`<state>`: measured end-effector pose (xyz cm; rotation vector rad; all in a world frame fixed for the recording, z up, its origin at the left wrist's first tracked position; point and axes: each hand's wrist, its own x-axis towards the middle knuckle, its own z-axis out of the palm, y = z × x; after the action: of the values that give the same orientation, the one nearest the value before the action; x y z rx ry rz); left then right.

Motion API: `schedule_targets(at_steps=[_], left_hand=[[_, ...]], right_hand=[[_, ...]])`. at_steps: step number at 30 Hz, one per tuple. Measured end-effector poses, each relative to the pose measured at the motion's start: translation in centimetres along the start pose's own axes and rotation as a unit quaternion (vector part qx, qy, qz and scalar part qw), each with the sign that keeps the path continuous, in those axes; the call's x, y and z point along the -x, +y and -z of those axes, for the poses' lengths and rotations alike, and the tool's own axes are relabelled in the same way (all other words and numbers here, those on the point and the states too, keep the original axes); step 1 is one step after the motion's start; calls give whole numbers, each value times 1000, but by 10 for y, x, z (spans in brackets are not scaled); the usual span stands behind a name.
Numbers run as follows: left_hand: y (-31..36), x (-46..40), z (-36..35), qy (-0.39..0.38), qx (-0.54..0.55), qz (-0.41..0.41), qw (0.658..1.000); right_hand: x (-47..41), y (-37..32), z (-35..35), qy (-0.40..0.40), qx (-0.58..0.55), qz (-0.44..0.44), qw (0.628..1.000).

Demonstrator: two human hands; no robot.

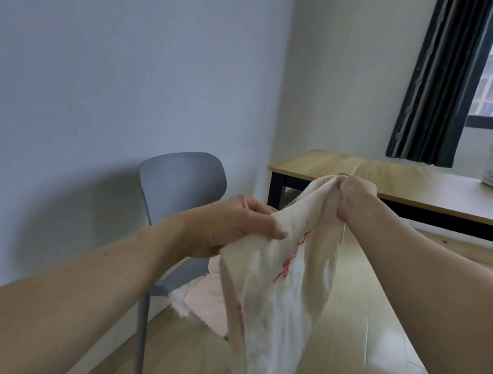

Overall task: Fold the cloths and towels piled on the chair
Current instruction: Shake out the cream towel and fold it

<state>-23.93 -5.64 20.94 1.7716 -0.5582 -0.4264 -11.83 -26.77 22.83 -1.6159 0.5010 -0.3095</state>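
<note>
Towel (277,282) top edge pinched by both hands' fingers (268,224)

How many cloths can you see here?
2: a cream cloth with red marks held up by both hands, and a pink cloth lying on the grey chair. More may be hidden behind the held one.

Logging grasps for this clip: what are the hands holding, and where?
Both grip the cream towel along its top edge: left hand lower, right hand higher.
</note>
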Motion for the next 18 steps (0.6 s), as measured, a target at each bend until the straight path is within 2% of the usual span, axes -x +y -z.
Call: schedule_targets(at_steps=[1, 2, 3, 4, 5, 7, 10, 12, 15, 18], left_hand=[[2, -1, -9, 20, 36, -18, 999], [4, -2, -19, 37, 66, -31, 997], [6, -4, -28, 48, 89, -37, 994], [6, -5, -36, 53, 109, -33, 992], [5, -6, -41, 47, 119, -21, 992], [2, -6, -45, 21, 109, 25, 994], [0, -9, -40, 0, 12, 79, 997], [2, -15, -36, 42, -84, 82, 992], [7, -24, -24, 147, -260, 35, 954], [12, -27, -13, 218, -352, -24, 910]], right_hand=[[-7, 5, 1, 25, 168, 65, 983], [-14, 10, 4, 18, 180, 77, 980], [-17, 3, 7, 14, 26, 23, 999], [-20, -2, 11, -30, -78, -3, 997], [-21, -2, 16, -54, -115, 24, 992], [-25, -1, 29, -16, -140, 46, 989], [-14, -4, 53, 27, -142, 81, 986], [-14, -6, 69, 75, -127, 98, 984], [-18, -5, 89, 91, -48, 85, 991], [-18, -6, 96, 103, -14, 64, 992]])
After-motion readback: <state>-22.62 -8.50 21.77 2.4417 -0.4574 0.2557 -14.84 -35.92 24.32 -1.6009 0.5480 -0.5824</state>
